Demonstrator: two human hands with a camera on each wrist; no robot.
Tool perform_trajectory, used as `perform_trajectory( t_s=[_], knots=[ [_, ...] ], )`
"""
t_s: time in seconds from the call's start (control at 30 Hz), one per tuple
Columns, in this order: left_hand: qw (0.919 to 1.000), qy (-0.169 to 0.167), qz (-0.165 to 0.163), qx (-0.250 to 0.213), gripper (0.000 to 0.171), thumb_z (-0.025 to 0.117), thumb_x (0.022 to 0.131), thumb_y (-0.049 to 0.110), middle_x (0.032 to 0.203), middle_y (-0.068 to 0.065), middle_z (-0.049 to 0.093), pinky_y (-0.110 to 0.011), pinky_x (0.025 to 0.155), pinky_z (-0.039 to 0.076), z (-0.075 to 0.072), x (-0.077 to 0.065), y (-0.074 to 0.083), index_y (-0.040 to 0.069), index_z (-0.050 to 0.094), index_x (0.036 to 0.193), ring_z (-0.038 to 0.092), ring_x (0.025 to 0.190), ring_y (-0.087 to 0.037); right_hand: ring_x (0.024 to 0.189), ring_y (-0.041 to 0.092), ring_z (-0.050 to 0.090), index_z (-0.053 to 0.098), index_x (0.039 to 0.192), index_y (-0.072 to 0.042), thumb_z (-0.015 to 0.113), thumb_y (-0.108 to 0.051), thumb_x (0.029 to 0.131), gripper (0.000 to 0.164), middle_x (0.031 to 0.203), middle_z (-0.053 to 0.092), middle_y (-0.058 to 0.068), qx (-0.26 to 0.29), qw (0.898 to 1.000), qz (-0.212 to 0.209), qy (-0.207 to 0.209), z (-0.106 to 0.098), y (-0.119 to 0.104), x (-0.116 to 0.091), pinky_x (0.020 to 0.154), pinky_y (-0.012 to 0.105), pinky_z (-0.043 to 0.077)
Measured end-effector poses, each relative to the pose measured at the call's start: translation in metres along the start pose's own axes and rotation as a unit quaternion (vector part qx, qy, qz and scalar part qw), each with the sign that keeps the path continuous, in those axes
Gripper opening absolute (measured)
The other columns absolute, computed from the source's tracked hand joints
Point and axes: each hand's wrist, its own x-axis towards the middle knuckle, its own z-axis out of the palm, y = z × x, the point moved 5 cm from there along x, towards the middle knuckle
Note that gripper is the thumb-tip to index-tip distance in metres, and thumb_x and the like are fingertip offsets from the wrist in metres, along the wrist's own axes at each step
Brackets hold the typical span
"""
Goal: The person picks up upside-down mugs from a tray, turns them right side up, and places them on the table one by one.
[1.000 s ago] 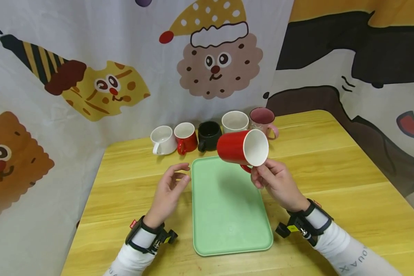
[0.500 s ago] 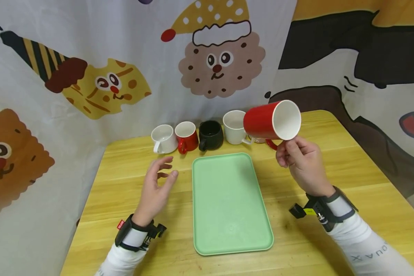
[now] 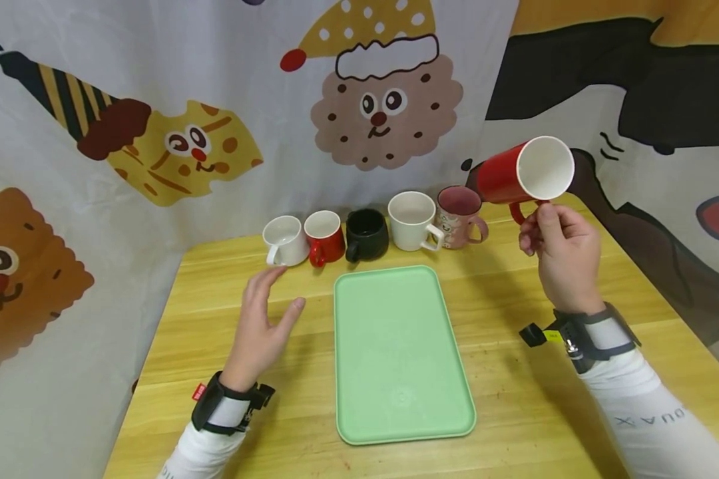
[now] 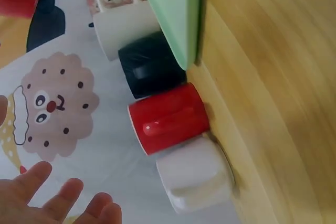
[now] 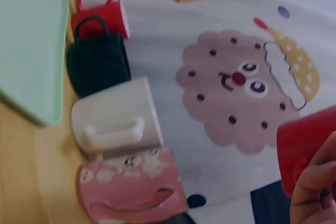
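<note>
A tall red mug (image 3: pixel 503 174) with a white inside is held up in the air by my right hand (image 3: pixel 566 256), which pinches it at the handle. The mug tilts, its mouth facing toward me. My left hand (image 3: pixel 254 326) hovers over the table left of the tray, thumb and fingers spread, touching nothing. Along the back edge stand a white mug (image 3: pixel 291 246), a small red mug (image 3: pixel 329 241), a black mug (image 3: pixel 368 241), a larger white mug (image 3: pixel 409 226) and a pink mug (image 3: pixel 452 229). In the right wrist view the held red mug (image 5: pixel 304 140) shows at the right edge.
A light green tray (image 3: pixel 401 359) lies flat at the middle of the wooden table (image 3: pixel 198 299). Behind the table hangs a white curtain (image 3: pixel 216 60) with cartoon prints, close behind the row of mugs.
My right hand has carried the tall red mug from over the tray up and to the right, uncovering the pink mug. My left hand has drawn back leftward, with its fingers spreading wider.
</note>
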Motion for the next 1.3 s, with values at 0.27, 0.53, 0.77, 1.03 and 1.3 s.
perform_trajectory(
  t_s=[0.27,0.53,0.77,1.03,1.3],
  knots=[
    [0.9995,-0.007,0.005,0.03,0.068,0.073,0.102,0.028,0.163,-0.018,0.036,-0.065,0.117,0.031,0.001,-0.003,-0.009,0.012,0.043,0.161,0.032,0.15,-0.036,0.063,0.02,0.06,0.067,0.111,0.014,0.074,-0.025,0.101,0.042,0.089,0.068,0.015,-0.046,0.996,0.051,0.052,-0.024,0.027,0.015,0.057,0.02,0.054],
    [0.9992,-0.013,0.002,0.039,0.069,0.074,0.102,0.029,0.162,-0.018,0.036,-0.066,0.117,0.03,0.003,-0.008,-0.013,0.008,0.043,0.16,0.032,0.149,-0.038,0.061,0.014,0.062,0.064,0.119,0.015,0.072,-0.03,0.101,0.049,0.088,0.07,0.008,-0.082,0.986,0.132,0.056,-0.052,0.072,0.025,0.056,0.018,0.053],
    [0.9986,-0.021,-0.007,0.048,0.069,0.073,0.103,0.031,0.162,-0.019,0.036,-0.066,0.117,0.031,0.004,-0.01,-0.013,0.008,0.042,0.16,0.032,0.149,-0.038,0.065,0.013,0.062,0.065,0.122,0.011,0.071,-0.038,0.101,0.053,0.09,0.07,0.005,-0.129,0.976,0.171,0.048,-0.063,0.093,0.028,0.058,0.019,0.053],
    [0.9986,-0.024,-0.005,0.047,0.068,0.074,0.102,0.03,0.161,-0.019,0.037,-0.066,0.117,0.03,0.007,-0.011,-0.013,0.006,0.044,0.159,0.032,0.149,-0.039,0.065,0.01,0.062,0.066,0.123,0.008,0.067,-0.036,0.105,0.048,0.088,0.071,-0.001,-0.173,0.967,0.187,0.029,-0.066,0.109,0.029,0.059,0.018,0.054],
    [0.9983,-0.035,-0.014,0.044,0.067,0.073,0.103,0.031,0.161,-0.021,0.037,-0.067,0.117,0.03,0.009,-0.011,-0.014,0.006,0.044,0.158,0.031,0.15,-0.039,0.073,0.01,0.062,0.066,0.129,0.0,0.058,-0.049,0.106,0.055,0.097,0.068,-0.003,-0.254,0.942,0.217,0.016,-0.069,0.119,0.029,0.066,0.019,0.055]
  ],
)
